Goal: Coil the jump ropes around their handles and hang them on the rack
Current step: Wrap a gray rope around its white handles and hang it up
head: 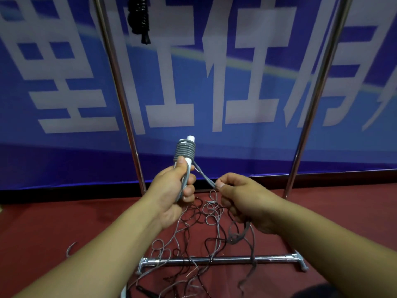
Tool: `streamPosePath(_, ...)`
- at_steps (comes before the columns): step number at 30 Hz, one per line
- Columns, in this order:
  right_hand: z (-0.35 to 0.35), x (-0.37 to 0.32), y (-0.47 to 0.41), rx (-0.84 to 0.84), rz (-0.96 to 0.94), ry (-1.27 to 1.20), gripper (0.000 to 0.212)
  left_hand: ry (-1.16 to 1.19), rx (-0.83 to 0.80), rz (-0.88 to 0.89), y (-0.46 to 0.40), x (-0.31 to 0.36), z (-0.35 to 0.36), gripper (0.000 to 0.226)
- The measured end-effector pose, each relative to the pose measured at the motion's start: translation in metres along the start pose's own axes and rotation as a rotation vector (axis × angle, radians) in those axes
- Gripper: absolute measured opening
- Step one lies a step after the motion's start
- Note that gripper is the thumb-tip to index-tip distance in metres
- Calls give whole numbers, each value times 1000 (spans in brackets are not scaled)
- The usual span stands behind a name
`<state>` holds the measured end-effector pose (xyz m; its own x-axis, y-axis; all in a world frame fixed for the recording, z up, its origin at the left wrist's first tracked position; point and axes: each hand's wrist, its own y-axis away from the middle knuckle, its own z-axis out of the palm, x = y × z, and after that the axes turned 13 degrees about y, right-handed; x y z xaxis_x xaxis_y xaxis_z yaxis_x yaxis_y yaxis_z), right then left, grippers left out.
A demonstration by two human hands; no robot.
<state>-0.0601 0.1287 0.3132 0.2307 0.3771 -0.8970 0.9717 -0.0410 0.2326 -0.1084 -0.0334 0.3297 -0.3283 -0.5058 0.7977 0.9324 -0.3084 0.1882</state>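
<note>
My left hand (178, 186) grips the white jump-rope handles (190, 139) upright in front of me. Several tight turns of grey rope (185, 149) wrap the handles' upper part. A doubled strand of grey rope (205, 177) runs from the handles down to my right hand (240, 195), which pinches it between thumb and fingers. The remaining grey rope hangs in loose loops (211, 211) below both hands. A coiled black jump rope (139, 18) hangs at the top of the metal rack (120, 87).
The rack's two chrome uprights (318, 89) stand against a blue banner with white characters. Its base bar (214, 260) lies on the red floor, under a tangle of grey and dark ropes (193, 244). A loose rope end (71, 249) lies at the left.
</note>
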Motion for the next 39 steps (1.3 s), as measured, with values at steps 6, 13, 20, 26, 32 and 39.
streamPosePath(6,-12,2,1,-6,32,54,26,-86,-79,-27,2,1,-3,21)
streamPosePath(13,-7,-1,8,-29,-131,293,34,-297,66,108,-5,-7,-2,28)
streamPosePath(20,-8,-12,21,8,-367,536,35,-479,135,252,-19,-7,-10,26)
streamPosePath(26,-3,-8,30,66,-370,713,34,-806,154,384,-26,-14,-23,31)
streamPosePath(32,-6,-8,30,24,-314,801,34,-952,185,426,-26,-18,-24,26)
streamPosePath(39,-12,-3,22,-24,58,123,31,-924,218,480,-26,-16,-25,26)
